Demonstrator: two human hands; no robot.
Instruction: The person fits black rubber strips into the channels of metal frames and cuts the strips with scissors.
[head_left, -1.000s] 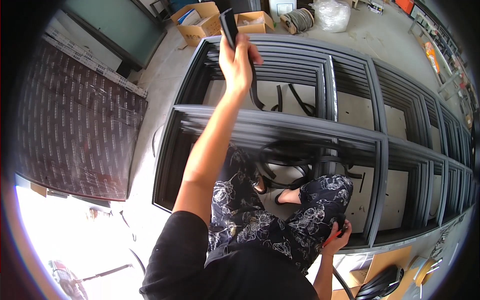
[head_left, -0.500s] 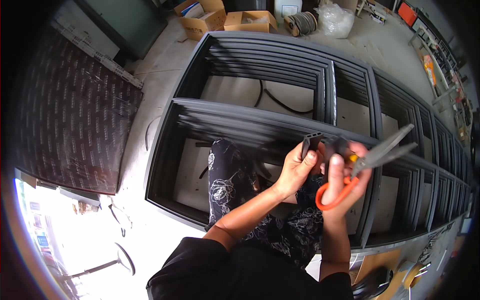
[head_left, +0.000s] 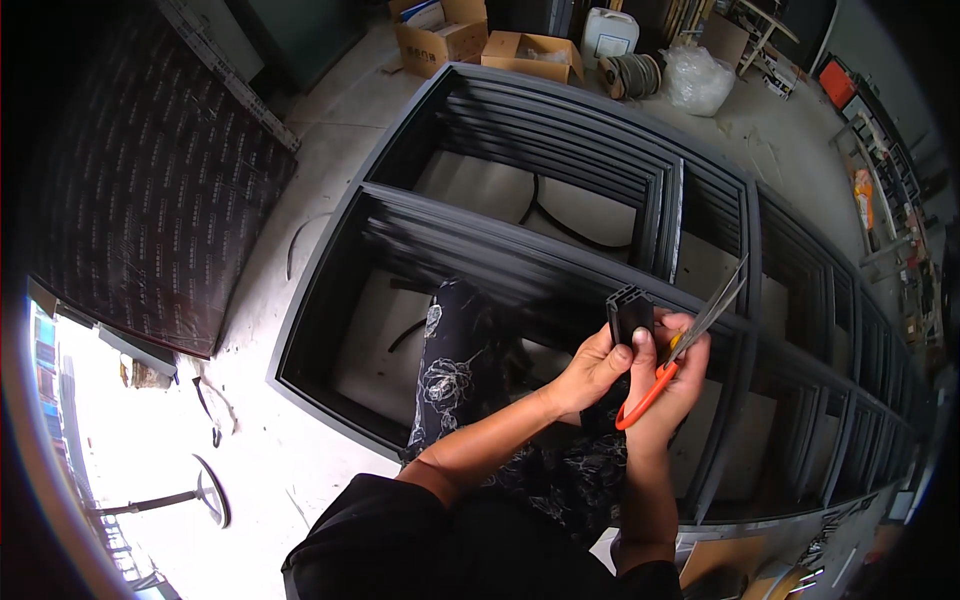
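Observation:
My left hand [head_left: 590, 374] grips a short black strip [head_left: 628, 318] with a hollow, ribbed end pointing up. Orange-handled scissors [head_left: 646, 396] stay in my right hand [head_left: 672, 392], their grey blades nearly closed and pointing away to the upper right. The thumb and fingers of that hand also press against the black strip, beside the left thumb. Both hands hang over a large stack of dark grey metal frames [head_left: 540, 240], just above my knees. Parts of the strip are hidden behind my fingers.
Black curved strips [head_left: 590, 233] lie inside the frame openings. Cardboard boxes [head_left: 525, 57], a white jug [head_left: 609, 36], a cable spool [head_left: 630, 77] and a clear plastic bag [head_left: 697, 82] stand beyond the stack. A dark printed panel [head_left: 150, 190] lies on the left.
The two hands have come together at the strip. The scissors have swung upright and their blades have drawn closer together. The view has shifted slightly.

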